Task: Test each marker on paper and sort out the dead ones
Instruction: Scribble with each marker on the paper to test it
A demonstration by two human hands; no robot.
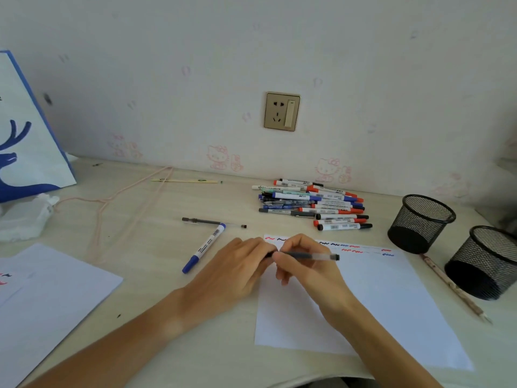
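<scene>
Centre frame: both hands meet on one gel pen (pixel 307 256), its length running left-right above the test paper (pixel 377 298). Left hand (pixel 237 264) pinches the dark end, right hand (pixel 305 261) grips the barrel; untested heap (pixel 313 204) lies above.

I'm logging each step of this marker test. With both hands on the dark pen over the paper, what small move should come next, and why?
Probably pull the cap off. The left hand and right hand each hold an end of the dark pen, which lies level above the test paper and marks nothing. Scribbles already line the sheet's top edge, so another scribble would follow.
</scene>
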